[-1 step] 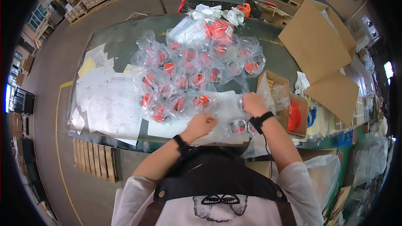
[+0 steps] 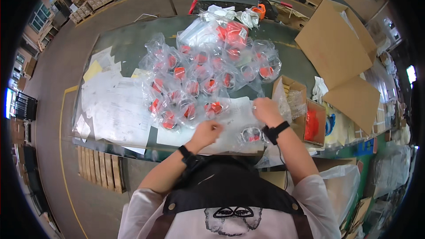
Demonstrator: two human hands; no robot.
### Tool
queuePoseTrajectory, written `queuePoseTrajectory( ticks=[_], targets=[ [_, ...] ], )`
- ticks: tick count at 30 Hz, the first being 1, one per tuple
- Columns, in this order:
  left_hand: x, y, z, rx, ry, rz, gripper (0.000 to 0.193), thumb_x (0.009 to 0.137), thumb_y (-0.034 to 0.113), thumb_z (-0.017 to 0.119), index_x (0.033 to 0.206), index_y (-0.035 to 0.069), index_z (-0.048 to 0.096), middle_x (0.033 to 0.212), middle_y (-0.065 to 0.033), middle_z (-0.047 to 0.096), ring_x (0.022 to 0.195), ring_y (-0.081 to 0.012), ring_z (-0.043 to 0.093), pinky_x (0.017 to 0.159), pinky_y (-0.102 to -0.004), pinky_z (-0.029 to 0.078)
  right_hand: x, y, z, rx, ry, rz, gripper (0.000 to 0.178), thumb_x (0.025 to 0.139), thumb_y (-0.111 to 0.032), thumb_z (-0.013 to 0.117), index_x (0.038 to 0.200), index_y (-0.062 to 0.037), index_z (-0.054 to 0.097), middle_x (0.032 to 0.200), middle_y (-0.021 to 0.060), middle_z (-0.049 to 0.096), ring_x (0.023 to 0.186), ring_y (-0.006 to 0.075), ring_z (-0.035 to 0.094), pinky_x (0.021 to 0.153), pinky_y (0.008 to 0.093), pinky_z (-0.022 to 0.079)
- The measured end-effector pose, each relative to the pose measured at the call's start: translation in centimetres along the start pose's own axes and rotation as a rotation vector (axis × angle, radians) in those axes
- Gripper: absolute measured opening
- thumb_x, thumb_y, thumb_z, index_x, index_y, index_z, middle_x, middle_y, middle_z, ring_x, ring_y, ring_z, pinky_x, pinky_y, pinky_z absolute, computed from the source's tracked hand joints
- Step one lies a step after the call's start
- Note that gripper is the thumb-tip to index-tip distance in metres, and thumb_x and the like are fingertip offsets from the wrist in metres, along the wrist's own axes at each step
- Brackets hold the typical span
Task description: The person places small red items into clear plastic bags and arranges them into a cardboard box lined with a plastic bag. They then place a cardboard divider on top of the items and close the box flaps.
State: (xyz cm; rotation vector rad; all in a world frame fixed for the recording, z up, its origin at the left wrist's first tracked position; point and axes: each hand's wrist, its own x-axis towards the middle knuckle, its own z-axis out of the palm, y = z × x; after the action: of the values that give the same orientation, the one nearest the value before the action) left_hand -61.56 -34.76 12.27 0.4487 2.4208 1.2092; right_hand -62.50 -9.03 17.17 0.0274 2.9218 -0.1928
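Note:
My left hand [image 2: 207,135] hovers over the white paper [image 2: 230,147] near the table's front edge, its fingers curled inward. Whatever it may hold is hidden. My right hand [image 2: 267,111] is to its right, closed, with the fingertips pressed together; a small pale bit shows at them, too small to name. Just below my right hand lies a clear bag with a ring-shaped item and red parts [image 2: 252,136]. Beyond my left hand sits a clear bag with a red-orange piece [image 2: 214,108], at the near side of a pile of similar clear bags [image 2: 192,87].
An open carton [image 2: 290,89] holds bubble wrap, beside a small box of red pieces [image 2: 312,124]. A large cardboard box [image 2: 332,44] stands at the far right. Paper sheets [image 2: 115,106] cover the table's left side. An orange tape dispenser [image 2: 260,11] rests at the back.
My left hand has shifted slightly left, and its fingers look a little looser. My right hand has moved slightly left. The pile of bags looks the same.

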Motion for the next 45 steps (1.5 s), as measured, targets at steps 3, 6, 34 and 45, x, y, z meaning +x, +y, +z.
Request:
queuePoseTrajectory(
  ticks=[3,6,34,45],
  targets=[
    [-1.3,-0.9,-1.7,-0.283,0.329,-0.155,0.038,0.086,0.037,0.066,0.102,0.003,0.063,0.069,-0.0094,0.063,0.070,-0.0233,0.066,0.060,-0.0355,0.049,-0.3,-7.6,-1.8,0.511,0.402,-0.487,0.022,0.079,-0.020,0.063,0.098,-0.0082,0.067,0.099,0.0128,0.064,0.092,0.0366,0.061,0.081,0.0448,0.050],
    [0.0,0.8,-1.7,-0.092,0.639,0.053,0.044,0.083,0.036,0.069,0.110,0.004,0.056,0.072,-0.0127,0.061,0.080,-0.0315,0.066,0.066,-0.0405,0.050,-1.0,-10.3,1.8,0.439,0.088,-0.174,0.016,0.080,-0.018,0.061,0.090,-0.0065,0.066,0.098,0.0106,0.061,0.089,0.0364,0.060,0.079,0.0452,0.049],
    [-2.2,-1.9,0.8,0.146,0.050,0.355,0.045,0.072,0.006,0.073,0.115,0.005,0.057,0.097,-0.0182,0.059,0.073,-0.0319,0.062,0.068,-0.0354,0.052,-7.6,-2.9,0.0,0.478,0.086,-0.211,0.017,0.078,-0.006,0.060,0.093,-0.0011,0.062,0.092,0.0201,0.062,0.091,0.0398,0.060,0.078,0.0446,0.049],
    [-4.4,0.0,-0.9,0.309,-0.020,0.301,0.034,0.083,0.019,0.064,0.115,0.007,0.064,0.100,-0.0182,0.055,0.075,-0.0327,0.064,0.067,-0.0408,0.053,-3.2,-7.9,8.5,0.440,0.032,-0.237,0.017,0.073,-0.008,0.064,0.089,-0.0005,0.063,0.089,0.0198,0.061,0.081,0.0386,0.060,0.073,0.0454,0.049]
  ],
)
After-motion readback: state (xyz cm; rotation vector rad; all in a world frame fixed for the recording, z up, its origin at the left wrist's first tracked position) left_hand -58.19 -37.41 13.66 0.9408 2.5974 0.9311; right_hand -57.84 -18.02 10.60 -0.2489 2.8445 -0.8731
